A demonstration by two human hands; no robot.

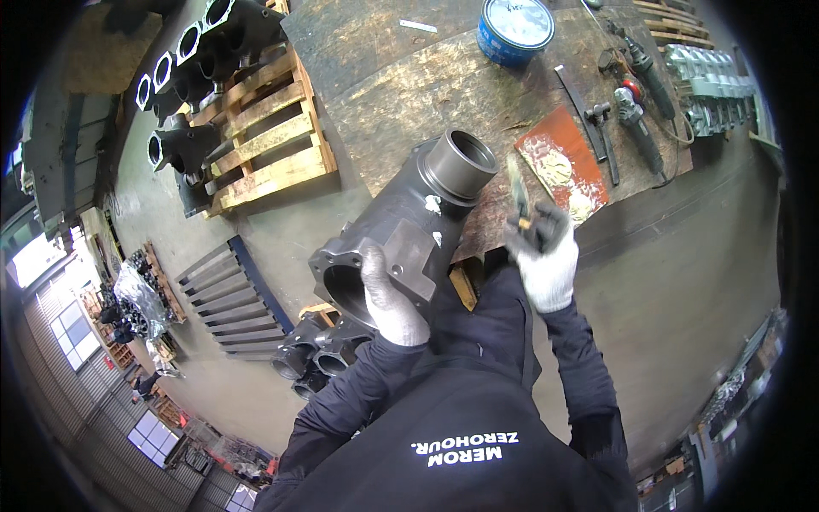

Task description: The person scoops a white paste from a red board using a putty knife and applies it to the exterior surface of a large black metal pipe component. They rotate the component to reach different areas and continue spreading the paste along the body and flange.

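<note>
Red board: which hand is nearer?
Right. The right hand is by the near corner of the board, holding a spatula; the left hand is farther left, on the casting.

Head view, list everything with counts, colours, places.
Workbench: one, brown, top centre
Flanged casting: one, dark grey, centre
Board: one, red, on workbench
Putty: smears, cream, on board
Putty knife: one, greyish, left of board
Tin: one, blue, far side
Flat bar: one, dark, right of board
Hammer: one, dark, beside bar
Power tools: two, dark, workbench's right
Slatted rack: one, dark, left floor
Castings: several, black, upper left pallet
Stacked castings: several, silvery, upper right
Left hand: one, white glove, on flange
Right hand: one, white-grey glove, holding knife
</note>
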